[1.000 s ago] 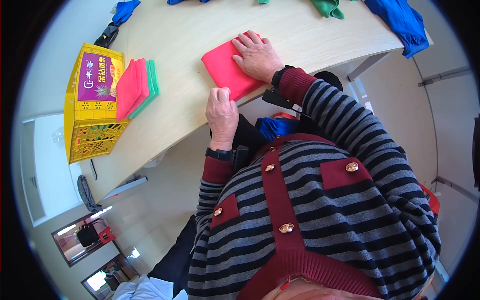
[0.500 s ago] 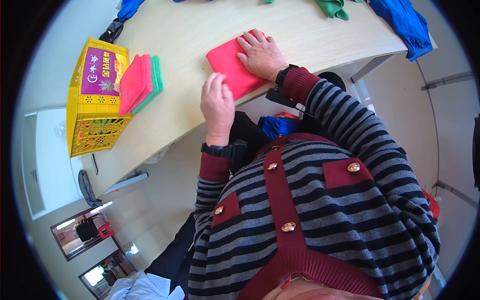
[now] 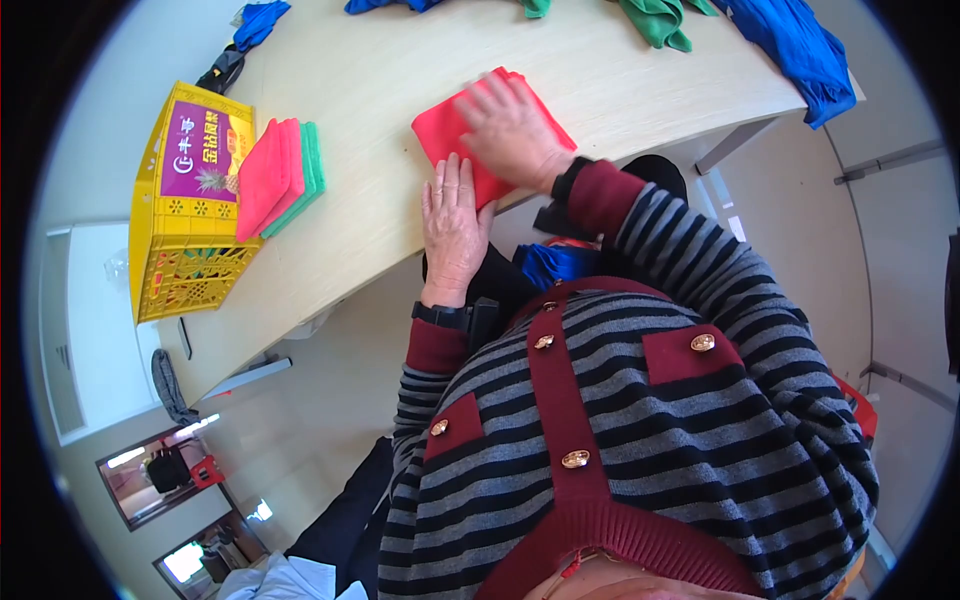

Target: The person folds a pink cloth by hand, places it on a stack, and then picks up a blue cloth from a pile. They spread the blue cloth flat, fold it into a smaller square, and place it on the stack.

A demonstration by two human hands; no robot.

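Note:
A folded red cloth (image 3: pixel 436 122) lies on the light wooden table near its front edge. My left hand (image 3: pixel 456 222) rests at the cloth's lower left edge, fingers stretched out and pointing away from me. Over the middle of the cloth is my right hand (image 3: pixel 512 132), palm down, its fingers spread and blurred by motion. Neither hand grips anything. Left of the cloth, folded red cloths (image 3: pixel 268 182) and green cloths (image 3: pixel 308 180) are stacked against a yellow crate.
The yellow crate (image 3: pixel 195 270) stands at the table's left end. Blue cloth (image 3: pixel 795 60) and green cloth (image 3: pixel 655 22) lie along the far side and right corner of the table (image 3: pixel 350 60). More blue cloth (image 3: pixel 555 262) is below the front edge.
My left hand has come down onto the cloth's lower left edge. My right hand has shifted left across the cloth, uncovering its right part.

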